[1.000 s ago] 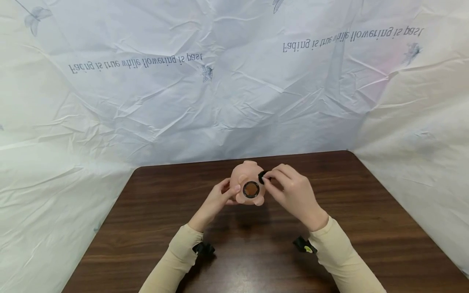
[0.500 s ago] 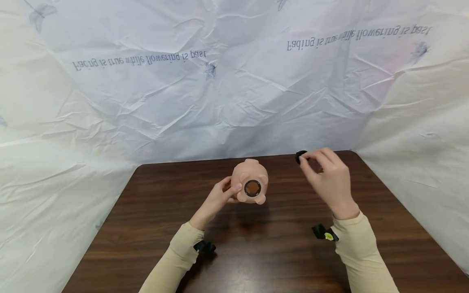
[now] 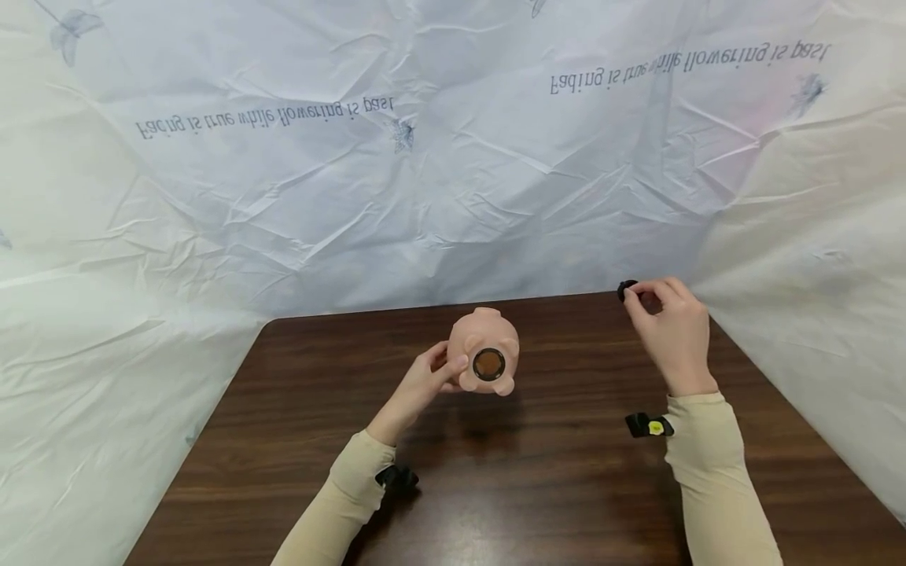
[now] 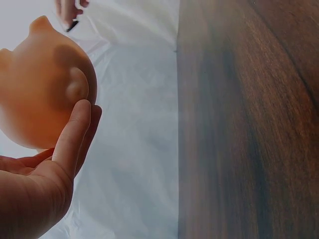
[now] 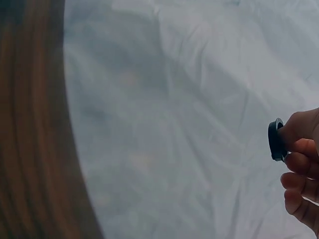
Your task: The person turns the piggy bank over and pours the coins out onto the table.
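Observation:
A pink piggy bank (image 3: 484, 328) is held up above the table by my left hand (image 3: 419, 389), its underside with four stubby feet tilted toward me. Between the feet is a round dark-rimmed opening (image 3: 489, 365). In the left wrist view, fingers curl against the side of the piggy bank (image 4: 42, 89). Off to the right, my right hand (image 3: 675, 334) pinches a small round black plug (image 3: 626, 290) between thumb and fingers. The right wrist view shows the black plug (image 5: 275, 140) edge-on at the fingertips of the right hand (image 5: 301, 164).
Under both hands lies a dark brown wooden table (image 3: 552, 487). Wrinkled white sheeting (image 3: 439, 196) with printed lettering hangs behind the table and along both sides. Black straps sit at both wrists over cream sleeves.
My right hand has drawn away from the piggy bank, moving right and toward the table's far corner with the black plug. The left hand and piggy bank have stayed almost in place.

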Tool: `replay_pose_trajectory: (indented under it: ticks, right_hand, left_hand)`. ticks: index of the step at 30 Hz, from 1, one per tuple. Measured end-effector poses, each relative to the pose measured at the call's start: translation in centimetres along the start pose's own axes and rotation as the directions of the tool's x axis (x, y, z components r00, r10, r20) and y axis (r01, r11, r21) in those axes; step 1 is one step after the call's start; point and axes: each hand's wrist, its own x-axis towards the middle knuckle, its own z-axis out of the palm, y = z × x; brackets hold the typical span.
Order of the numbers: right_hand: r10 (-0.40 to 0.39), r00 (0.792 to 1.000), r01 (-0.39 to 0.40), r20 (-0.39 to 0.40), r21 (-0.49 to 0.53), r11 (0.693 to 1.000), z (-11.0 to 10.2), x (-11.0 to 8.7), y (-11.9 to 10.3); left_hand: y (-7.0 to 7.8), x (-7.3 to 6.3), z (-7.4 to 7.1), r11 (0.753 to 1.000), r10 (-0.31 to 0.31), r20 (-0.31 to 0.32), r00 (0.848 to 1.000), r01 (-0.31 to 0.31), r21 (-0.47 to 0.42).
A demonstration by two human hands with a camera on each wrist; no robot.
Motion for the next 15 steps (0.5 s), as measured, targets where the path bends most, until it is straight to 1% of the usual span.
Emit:
replay_pose_trajectory:
  ticks: [3, 6, 11, 15]
  right_hand:
    - [0.065, 0.996, -0.064, 0.055, -0.03, 0.998, 0.5, -0.4, 1.2]
    - [0.127, 0.986, -0.121, 0.11, -0.067, 0.99, 0.9, -1.0, 2.3]
    - [0.2, 0.962, -0.179, 0.186, -0.121, 0.976, 1.5, -2.1, 4.0]
    - [0.255, 0.935, -0.22, 0.249, -0.16, 0.962, 1.9, -3.0, 5.4]
  left_hand:
    - [0.0, 0.0, 0.1, 1.0, -0.001, -0.002, 1.0, 0.001, -0.007]
    - [0.1, -0.1, 0.2, 1.0, -0.006, -0.005, 1.0, 0.006, -0.008]
    - [0.0, -0.1, 0.4, 1.0, -0.005, -0.009, 1.0, 0.005, -0.007]
    - [0.0, -0.1, 0.4, 1.0, -0.003, -0.006, 1.0, 0.003, -0.004]
